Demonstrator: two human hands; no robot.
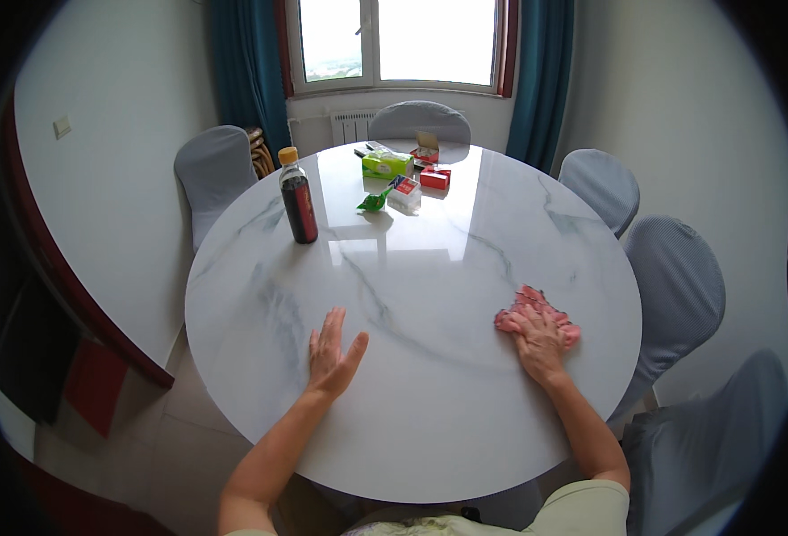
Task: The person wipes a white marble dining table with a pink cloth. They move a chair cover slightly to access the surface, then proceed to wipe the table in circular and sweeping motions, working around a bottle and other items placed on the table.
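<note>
Under my right hand [541, 345] lies a crumpled pink cloth [531, 301], pressed flat on the right part of a round, white marble-patterned table [434, 415]. The palm is down and the fingers rest over the cloth. My left hand [335, 355] is over the left front part of the tabletop, fingers extended and thumb apart, holding nothing. Whether it touches the surface cannot be told. Beyond it, a bottle of dark liquid with an orange-yellow cap [299, 201] stands upright on the table.
Toward the far edge are a green tissue pack [387, 164], a green packet [374, 201], a clear plastic container [405, 194], a red box [435, 177] and an opened red box [426, 154]. Several grey-covered chairs [675, 288] surround the table.
</note>
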